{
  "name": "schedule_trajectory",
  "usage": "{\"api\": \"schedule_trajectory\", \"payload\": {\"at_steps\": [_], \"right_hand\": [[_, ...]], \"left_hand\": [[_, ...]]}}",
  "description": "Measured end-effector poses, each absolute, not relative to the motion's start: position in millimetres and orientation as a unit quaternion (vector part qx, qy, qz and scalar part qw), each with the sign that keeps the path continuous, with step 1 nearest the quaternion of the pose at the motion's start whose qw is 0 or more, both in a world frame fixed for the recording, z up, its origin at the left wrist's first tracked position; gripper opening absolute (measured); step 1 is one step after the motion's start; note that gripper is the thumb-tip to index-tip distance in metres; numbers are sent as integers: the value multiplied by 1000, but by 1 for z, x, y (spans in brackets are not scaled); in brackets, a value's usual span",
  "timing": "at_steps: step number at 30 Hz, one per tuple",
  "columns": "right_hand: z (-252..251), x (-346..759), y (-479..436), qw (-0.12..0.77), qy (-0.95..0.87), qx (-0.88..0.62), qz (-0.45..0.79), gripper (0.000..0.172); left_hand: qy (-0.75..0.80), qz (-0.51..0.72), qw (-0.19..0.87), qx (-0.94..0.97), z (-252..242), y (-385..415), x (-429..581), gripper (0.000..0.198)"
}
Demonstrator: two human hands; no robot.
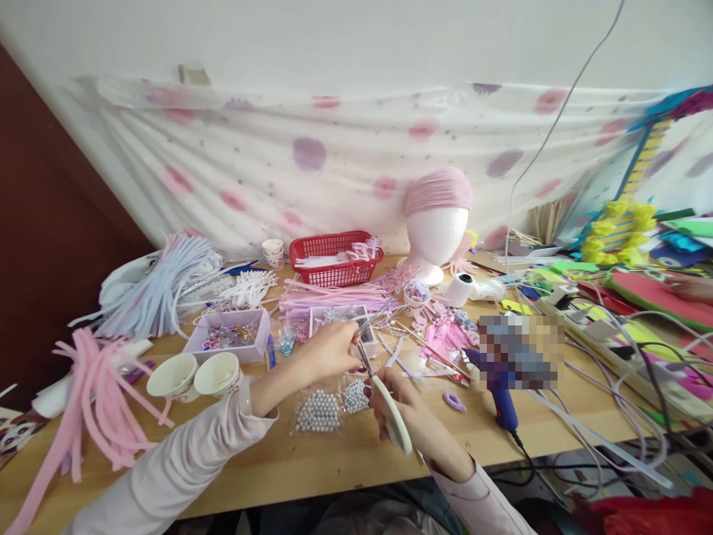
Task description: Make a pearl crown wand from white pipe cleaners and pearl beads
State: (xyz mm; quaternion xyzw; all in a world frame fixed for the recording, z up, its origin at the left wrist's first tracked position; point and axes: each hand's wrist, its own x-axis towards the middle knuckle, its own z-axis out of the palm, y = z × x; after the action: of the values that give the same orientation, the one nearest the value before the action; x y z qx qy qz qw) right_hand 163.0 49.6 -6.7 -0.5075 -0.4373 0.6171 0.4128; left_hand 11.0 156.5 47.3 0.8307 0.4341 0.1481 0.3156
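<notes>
My right hand (398,409) is closed round the white handles of a pair of scissors (396,425), whose metal blades point up and away toward my other hand. My left hand (334,348) is pinched shut at the blade tips. Thin silvery strands (379,318) fan out from its fingertips to the upper right; they look like fine wires. Under my hands lie small clear bags of silver beads (318,411). Just behind my left hand stands a white box (365,316) of small parts, partly hidden by it.
Two paper cups (218,374), a tray of gems (234,334) and pink strips (92,401) lie left. Behind are a red basket (334,260) and a foam head (437,230). At right are a blue glue gun (504,401), cables (618,386) and a power strip (607,349). Part of another person's hand (691,288) shows.
</notes>
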Motion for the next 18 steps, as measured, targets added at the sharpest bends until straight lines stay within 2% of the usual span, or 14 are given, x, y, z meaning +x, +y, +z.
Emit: {"api": "schedule_trajectory", "payload": {"at_steps": [7,12,15,18], "right_hand": [[-20,164,57,445,-428,-547,566,40],[-14,187,52,432,-464,-576,516,37],[-10,209,45,401,-536,-620,409,33],[-13,230,38,326,-612,-668,271,25]], "left_hand": [[449,117,305,831,53,157,12,27],[481,132,302,813,76,166,-5,22],[497,163,299,798,103,175,-25,17],[494,211,282,795,128,184,-51,25]]}}
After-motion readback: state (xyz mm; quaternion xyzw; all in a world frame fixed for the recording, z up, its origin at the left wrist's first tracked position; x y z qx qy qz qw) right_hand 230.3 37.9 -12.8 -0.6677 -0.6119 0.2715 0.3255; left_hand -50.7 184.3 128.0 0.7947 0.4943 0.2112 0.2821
